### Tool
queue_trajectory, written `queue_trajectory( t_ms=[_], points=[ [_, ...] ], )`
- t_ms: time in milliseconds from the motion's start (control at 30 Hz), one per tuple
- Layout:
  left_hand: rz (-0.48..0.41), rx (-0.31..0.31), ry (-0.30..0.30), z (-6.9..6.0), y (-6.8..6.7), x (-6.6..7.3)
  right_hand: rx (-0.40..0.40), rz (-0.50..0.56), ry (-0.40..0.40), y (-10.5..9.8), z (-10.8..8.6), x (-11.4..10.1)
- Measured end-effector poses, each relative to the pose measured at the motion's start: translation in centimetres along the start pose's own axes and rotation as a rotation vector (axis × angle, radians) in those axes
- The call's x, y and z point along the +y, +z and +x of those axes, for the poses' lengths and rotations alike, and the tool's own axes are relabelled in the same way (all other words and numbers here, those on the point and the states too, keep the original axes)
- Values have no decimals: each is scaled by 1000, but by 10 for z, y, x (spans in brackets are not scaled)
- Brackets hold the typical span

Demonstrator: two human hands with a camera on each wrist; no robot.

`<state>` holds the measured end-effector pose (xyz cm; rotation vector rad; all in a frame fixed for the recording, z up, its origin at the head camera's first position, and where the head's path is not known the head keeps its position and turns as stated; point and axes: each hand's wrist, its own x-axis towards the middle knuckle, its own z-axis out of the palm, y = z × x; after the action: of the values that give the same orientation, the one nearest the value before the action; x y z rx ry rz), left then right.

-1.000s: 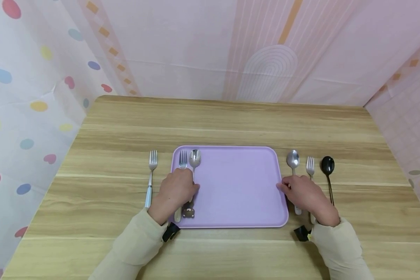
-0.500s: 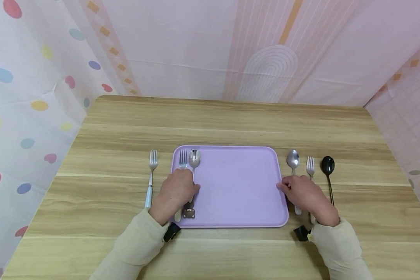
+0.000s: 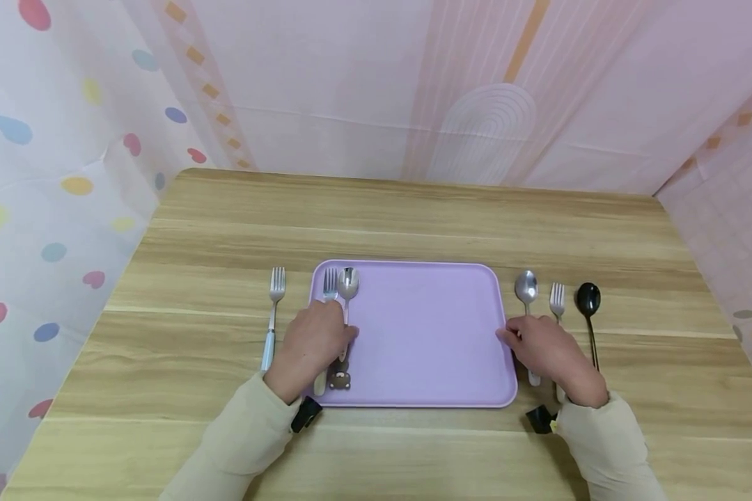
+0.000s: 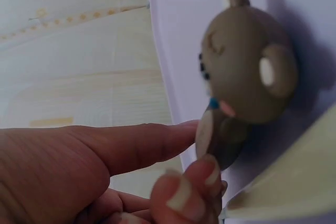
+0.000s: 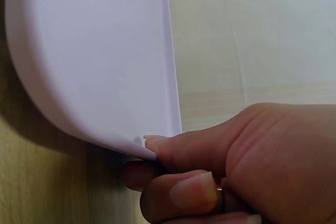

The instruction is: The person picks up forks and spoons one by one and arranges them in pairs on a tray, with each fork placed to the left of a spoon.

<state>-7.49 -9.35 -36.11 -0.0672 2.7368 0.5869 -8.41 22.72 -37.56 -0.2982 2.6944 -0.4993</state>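
A lilac tray (image 3: pixel 426 334) lies on the wooden table. On its left side sit a fork (image 3: pixel 330 282) with a cream handle and, beside it, a spoon (image 3: pixel 348 282) with a brown bear figure (image 4: pixel 247 61) on its handle end. My left hand (image 3: pixel 313 337) reaches over both and pinches the spoon's handle just beyond the bear's head, with thumb and fingertips on either side. The hand hides part of both handles. At the tray's right edge my right hand (image 3: pixel 545 344) pinches the rim, thumb inside and fingers outside and below, as the right wrist view shows.
Left of the tray lies a fork (image 3: pixel 277 282) with a light blue handle. Right of it are a silver spoon (image 3: pixel 526 285), a small fork (image 3: pixel 557 298) and a black spoon (image 3: pixel 588 298), partly under my right hand and wrist. A patterned curtain (image 3: pixel 351 83) hangs behind the table.
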Motion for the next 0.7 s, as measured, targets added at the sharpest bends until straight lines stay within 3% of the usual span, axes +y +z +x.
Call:
queue_trajectory(
  t_ms=[167,333,533,700],
  points=[
    [8,65,16,-5,-9,-5,4,1,-2,0,0,1],
    [-11,156,19,-13,-22,-24,6,-1,-7,0,0,2],
    [8,171,-37,-22,-39,-56,10,-3,-8,0,0,1],
    [25,175,-55,-27,-42,-80,10,-4,-12,0,-1,1]
  ],
)
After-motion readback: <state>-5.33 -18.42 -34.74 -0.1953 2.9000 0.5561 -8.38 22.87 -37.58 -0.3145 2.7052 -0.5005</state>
